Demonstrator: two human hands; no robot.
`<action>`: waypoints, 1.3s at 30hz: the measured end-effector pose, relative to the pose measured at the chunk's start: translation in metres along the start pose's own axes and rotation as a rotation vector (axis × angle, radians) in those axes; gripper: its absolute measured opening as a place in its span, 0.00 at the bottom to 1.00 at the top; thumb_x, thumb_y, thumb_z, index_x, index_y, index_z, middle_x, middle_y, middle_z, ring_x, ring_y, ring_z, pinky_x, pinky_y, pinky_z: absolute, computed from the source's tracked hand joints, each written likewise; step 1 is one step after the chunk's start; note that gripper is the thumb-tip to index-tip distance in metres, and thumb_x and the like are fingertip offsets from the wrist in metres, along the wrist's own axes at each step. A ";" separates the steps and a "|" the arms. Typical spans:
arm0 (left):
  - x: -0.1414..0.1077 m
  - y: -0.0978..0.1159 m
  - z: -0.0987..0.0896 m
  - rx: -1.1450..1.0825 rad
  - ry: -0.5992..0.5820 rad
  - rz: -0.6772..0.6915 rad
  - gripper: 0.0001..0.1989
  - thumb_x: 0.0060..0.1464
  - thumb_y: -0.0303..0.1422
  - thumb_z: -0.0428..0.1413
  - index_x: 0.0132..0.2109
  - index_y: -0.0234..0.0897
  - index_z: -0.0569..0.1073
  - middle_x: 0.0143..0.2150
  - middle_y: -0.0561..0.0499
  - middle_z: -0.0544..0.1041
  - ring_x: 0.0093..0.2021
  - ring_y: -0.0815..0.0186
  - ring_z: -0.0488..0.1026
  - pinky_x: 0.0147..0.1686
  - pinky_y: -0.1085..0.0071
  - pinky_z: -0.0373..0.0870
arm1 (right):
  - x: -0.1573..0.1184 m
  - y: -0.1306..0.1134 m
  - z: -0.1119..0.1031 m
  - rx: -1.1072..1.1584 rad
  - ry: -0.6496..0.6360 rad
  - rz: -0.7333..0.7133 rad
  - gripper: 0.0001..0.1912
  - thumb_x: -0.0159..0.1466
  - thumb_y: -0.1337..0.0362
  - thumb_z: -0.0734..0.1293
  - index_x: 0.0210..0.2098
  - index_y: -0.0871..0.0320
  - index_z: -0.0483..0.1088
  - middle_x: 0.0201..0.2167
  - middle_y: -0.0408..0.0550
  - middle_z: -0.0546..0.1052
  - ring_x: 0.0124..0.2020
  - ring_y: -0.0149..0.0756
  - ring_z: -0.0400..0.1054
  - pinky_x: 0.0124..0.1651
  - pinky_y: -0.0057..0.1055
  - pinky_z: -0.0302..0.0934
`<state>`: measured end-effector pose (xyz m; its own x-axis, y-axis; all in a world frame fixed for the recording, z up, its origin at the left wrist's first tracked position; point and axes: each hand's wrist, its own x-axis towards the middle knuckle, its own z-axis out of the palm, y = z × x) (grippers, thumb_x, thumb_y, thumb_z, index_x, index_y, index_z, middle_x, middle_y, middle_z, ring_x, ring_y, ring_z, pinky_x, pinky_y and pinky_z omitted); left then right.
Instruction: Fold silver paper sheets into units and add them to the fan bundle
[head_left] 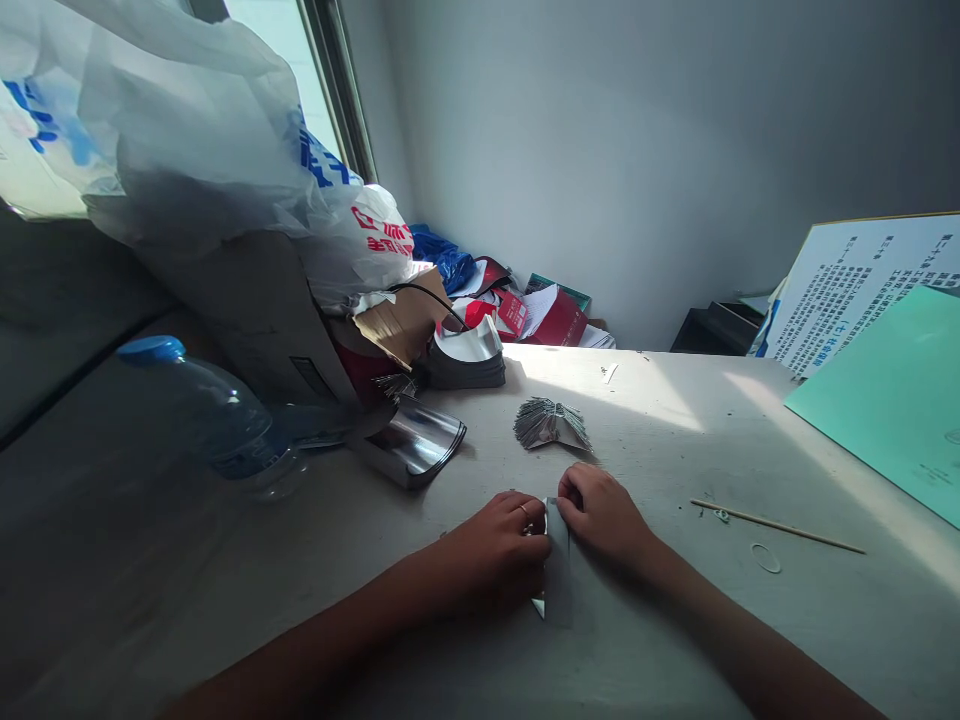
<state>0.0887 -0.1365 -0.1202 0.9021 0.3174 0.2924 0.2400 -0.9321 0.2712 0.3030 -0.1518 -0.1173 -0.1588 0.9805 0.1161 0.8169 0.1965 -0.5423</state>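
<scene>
- Far left of our grip, we see a bottle (247, 425) lying tilted; nearer, up and to the left, a stack of curled foil sheets (420, 440).
- Our left hand (499, 545) has its fingers curled closed over the left side of a small foil piece (556, 570).
- That piece lies on the table (645, 660) between our hands; we judge it light, thin, slick and easily creased, best pinched softly by its edges.
- Just beyond our grip sits a fanned foil bundle (553, 425).
- Our right hand (604, 510) has thumb and forefinger bent close at the piece's far right corner; we cannot tell whether they clamp it or merely touch.
- Right of our grip lie a thin stick (776, 525) and a rubber band (766, 558).
</scene>
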 end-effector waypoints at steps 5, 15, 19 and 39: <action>-0.001 -0.003 0.005 -0.002 0.029 0.006 0.04 0.54 0.30 0.60 0.36 0.38 0.71 0.46 0.45 0.71 0.51 0.59 0.68 0.54 0.64 0.66 | -0.004 -0.007 0.006 0.000 0.038 -0.016 0.05 0.61 0.70 0.64 0.29 0.57 0.64 0.31 0.45 0.73 0.33 0.35 0.64 0.36 0.31 0.54; 0.001 0.001 -0.001 -0.001 0.028 -0.008 0.06 0.55 0.30 0.60 0.33 0.38 0.69 0.43 0.47 0.71 0.47 0.61 0.69 0.54 0.65 0.66 | -0.013 -0.004 0.006 -0.042 0.043 -0.139 0.05 0.62 0.73 0.63 0.31 0.57 0.68 0.33 0.47 0.75 0.37 0.38 0.67 0.38 0.32 0.55; 0.001 0.001 0.001 -0.011 0.031 -0.020 0.06 0.54 0.30 0.61 0.33 0.38 0.70 0.43 0.47 0.72 0.47 0.61 0.69 0.52 0.65 0.67 | -0.015 -0.004 0.008 -0.037 0.067 -0.191 0.07 0.62 0.74 0.63 0.29 0.57 0.67 0.31 0.46 0.74 0.35 0.37 0.66 0.36 0.32 0.54; -0.002 -0.001 0.002 -0.039 0.028 -0.022 0.06 0.54 0.31 0.61 0.35 0.37 0.71 0.46 0.46 0.71 0.49 0.60 0.69 0.52 0.65 0.67 | -0.011 0.001 -0.005 -0.022 -0.107 -0.323 0.08 0.65 0.71 0.63 0.32 0.59 0.73 0.32 0.47 0.75 0.34 0.35 0.67 0.37 0.30 0.56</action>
<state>0.0880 -0.1368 -0.1232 0.8861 0.3433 0.3115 0.2451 -0.9173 0.3138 0.3088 -0.1621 -0.1148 -0.4675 0.8633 0.1904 0.7264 0.4979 -0.4739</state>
